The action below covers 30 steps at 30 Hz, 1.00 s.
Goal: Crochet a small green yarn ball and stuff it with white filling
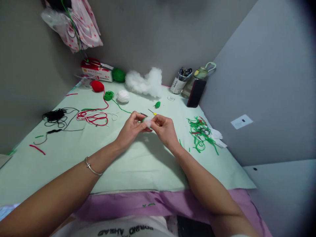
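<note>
Both of my hands meet above the middle of the table. My left hand [133, 126] is closed around a small green crochet piece, mostly hidden by the fingers, with a green yarn strand running away from it to the left. My right hand [165, 129] pinches a tuft of white stuffing [148, 122] against that piece. A thin dark tool, perhaps a crochet hook, shows just above the left fingers. Just beyond lie a yellow-ended needle-like tool [154, 114] and a small green stuffed piece [157, 104].
White fiberfill [144, 82] sits at the back wall near a white yarn ball [122, 96] and a red yarn ball [97, 86]. Black yarn [54, 115] lies left, green scraps [201, 133] right. A phone [197, 93] leans by a pen cup [178, 85].
</note>
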Available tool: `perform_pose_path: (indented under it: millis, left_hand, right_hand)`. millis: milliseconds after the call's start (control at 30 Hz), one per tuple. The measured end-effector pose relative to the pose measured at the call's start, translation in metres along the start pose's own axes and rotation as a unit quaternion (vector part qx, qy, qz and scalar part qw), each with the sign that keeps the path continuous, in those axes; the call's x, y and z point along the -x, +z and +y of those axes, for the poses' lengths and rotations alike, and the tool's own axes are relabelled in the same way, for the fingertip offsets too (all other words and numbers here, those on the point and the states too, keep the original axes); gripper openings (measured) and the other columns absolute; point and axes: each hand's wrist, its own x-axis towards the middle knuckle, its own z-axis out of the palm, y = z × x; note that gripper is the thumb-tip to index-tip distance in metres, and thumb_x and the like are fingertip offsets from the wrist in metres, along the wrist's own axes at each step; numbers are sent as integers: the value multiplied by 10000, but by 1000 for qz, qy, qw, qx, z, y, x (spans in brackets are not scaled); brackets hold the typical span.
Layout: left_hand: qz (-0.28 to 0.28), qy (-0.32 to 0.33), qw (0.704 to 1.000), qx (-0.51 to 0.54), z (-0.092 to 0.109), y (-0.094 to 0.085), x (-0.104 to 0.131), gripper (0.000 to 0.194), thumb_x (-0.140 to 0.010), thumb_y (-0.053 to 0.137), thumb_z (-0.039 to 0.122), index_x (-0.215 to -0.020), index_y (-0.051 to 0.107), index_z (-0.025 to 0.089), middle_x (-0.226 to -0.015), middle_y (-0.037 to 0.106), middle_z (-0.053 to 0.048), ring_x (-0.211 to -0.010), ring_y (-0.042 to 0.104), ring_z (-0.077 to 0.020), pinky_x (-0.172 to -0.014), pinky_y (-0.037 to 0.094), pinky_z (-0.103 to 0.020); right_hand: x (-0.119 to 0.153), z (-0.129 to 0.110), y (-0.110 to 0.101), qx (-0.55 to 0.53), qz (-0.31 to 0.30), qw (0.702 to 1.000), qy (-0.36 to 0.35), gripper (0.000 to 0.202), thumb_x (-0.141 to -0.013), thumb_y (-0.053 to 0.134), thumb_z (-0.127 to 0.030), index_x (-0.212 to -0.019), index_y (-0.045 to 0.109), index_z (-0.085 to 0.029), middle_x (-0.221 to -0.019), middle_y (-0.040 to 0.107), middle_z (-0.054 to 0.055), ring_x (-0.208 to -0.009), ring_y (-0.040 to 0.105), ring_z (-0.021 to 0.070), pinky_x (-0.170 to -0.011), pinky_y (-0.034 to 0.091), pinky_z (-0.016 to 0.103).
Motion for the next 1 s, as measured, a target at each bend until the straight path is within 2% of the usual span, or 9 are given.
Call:
perform_pose_path:
  millis: [133,200,267,367,467,567,733,867,1000]
  left_hand:
    - [12,-3,1000,-13,-3,-5,-5,309,-782,784,335,-876,519,208,-843,653,32,-622,651,-99,-672,608,-300]
    - [27,4,999,-26,-6,-6,-9,317,-748,801,260,-846,502,213,-777,603,66,-537,586,-67,-584,565,-248]
    - [42,18,998,-36,-8,-6,-11,328,-726,799,187,-834,491,219,-750,563,86,-492,542,-49,-509,501,-205]
    - [49,36,998,-35,-8,-2,-10,326,-745,785,178,-850,479,226,-801,570,78,-516,579,-57,-500,499,-205]
    - [34,34,999,-19,-3,2,-6,332,-773,790,229,-882,477,225,-885,598,55,-606,641,-81,-617,593,-264]
    - [10,13,1000,-3,3,1,-2,302,-809,781,281,-916,506,218,-889,619,38,-715,683,-114,-731,633,-318]
    - [-20,-19,1000,7,6,-8,-4,310,-842,784,372,-912,531,206,-845,662,22,-760,718,-149,-725,631,-322]
    - [-20,-20,1000,-4,5,-11,-8,334,-792,825,333,-926,549,202,-851,663,30,-683,718,-134,-710,629,-324]
    - [30,4,999,-16,1,-5,-10,312,-731,801,205,-854,514,212,-790,598,74,-566,616,-78,-545,552,-226]
  right_hand:
    - [5,-5,-2,48,-64,996,-28,197,-879,591,-332,-728,563,-209,-575,467,-62,-557,355,104,-574,269,276]
    - [9,-7,0,39,-104,993,-27,165,-883,579,-305,-750,561,-208,-599,487,-58,-566,373,105,-574,274,275]
    - [11,-8,5,-1,-115,993,-6,160,-857,602,-293,-732,541,-212,-573,455,-71,-547,351,99,-556,257,272]
    - [9,-6,11,-99,-86,991,33,206,-828,651,-342,-717,529,-218,-535,432,-89,-518,341,89,-546,262,261]
    - [3,-3,12,-122,-46,991,37,325,-790,720,-453,-674,527,-218,-523,434,-86,-515,348,87,-549,284,256]
    - [1,-1,9,-61,-13,998,21,345,-778,729,-459,-644,516,-223,-510,389,-87,-520,312,91,-540,262,258]
    - [6,-1,3,96,7,994,-49,247,-870,631,-361,-684,549,-220,-566,482,-55,-555,346,107,-582,274,275]
    - [8,-7,-5,67,-58,995,-48,223,-922,588,-373,-763,561,-219,-590,484,-56,-562,363,111,-576,279,274]
    - [11,-15,-4,9,-133,990,-41,170,-915,572,-326,-788,546,-216,-621,429,-63,-573,336,108,-556,264,270]
